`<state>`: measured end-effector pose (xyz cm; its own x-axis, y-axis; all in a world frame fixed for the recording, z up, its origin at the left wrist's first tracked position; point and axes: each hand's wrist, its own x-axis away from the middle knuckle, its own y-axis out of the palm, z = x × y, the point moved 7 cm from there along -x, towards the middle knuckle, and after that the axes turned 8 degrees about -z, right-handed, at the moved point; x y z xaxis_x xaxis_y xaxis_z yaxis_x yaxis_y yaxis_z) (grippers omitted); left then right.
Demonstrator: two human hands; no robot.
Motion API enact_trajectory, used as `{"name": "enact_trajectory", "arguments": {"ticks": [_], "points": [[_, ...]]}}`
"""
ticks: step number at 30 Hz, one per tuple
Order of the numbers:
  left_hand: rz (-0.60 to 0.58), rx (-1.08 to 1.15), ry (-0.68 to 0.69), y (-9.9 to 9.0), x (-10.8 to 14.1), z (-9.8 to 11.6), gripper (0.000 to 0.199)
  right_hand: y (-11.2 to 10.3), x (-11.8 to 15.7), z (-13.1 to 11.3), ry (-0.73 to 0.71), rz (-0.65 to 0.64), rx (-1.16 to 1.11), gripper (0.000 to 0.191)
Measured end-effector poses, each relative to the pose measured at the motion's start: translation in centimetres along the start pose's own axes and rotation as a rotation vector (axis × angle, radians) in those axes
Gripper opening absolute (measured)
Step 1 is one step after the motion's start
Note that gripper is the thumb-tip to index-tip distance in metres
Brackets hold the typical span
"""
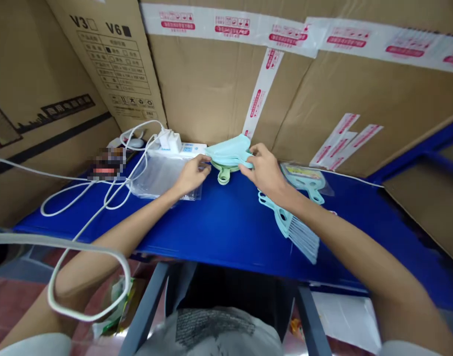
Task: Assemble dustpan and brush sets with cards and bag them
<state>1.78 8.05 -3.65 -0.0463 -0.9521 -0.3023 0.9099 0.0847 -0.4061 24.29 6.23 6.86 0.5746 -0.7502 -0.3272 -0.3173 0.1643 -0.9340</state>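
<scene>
Cardboard panels [219, 84], seamed with printed tape, are walling in a blue table [226, 222]. At left, clear plastic bags [157, 175] are lying flat beside a white power strip [196, 148]. At right, a clear bag [329, 186] is enclosing a light-blue dustpan [310, 184] and a printed label. Centrally, light-blue dustpans [228, 149] are resting over green dustpans [224, 171]; the right hand [266, 169] is pinching their handle end, while the left hand [194, 173], part-curled, is meeting their left edge, its grip indeterminable. A light-blue brush [303, 239] is lying near the right forearm.
</scene>
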Motion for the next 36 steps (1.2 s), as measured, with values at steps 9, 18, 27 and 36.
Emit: {"name": "enact_trajectory", "arguments": {"ticks": [9, 18, 27, 36], "points": [[0.029, -0.026, 0.049, -0.4, -0.4, 0.3, 0.036, 4.2, -1.4, -5.8, 0.055, -0.235, 0.099, 0.039], [0.031, -0.218, 0.136, 0.4, 1.0, 2.7, 0.036, 3.0, -0.7, -1.9, -0.14, -0.199, -0.045, 0.031], [-0.117, -0.47, 0.471, 3.0, 2.9, 6.9, 0.031, -1.4, 9.4, 4.8, 0.019, -0.591, 0.051, 0.019], [-0.159, -0.601, 0.533, 4.0, 3.1, 6.4, 0.03, 2.1, 10.2, 3.0, -0.043, -0.457, 0.141, 0.026]]}}
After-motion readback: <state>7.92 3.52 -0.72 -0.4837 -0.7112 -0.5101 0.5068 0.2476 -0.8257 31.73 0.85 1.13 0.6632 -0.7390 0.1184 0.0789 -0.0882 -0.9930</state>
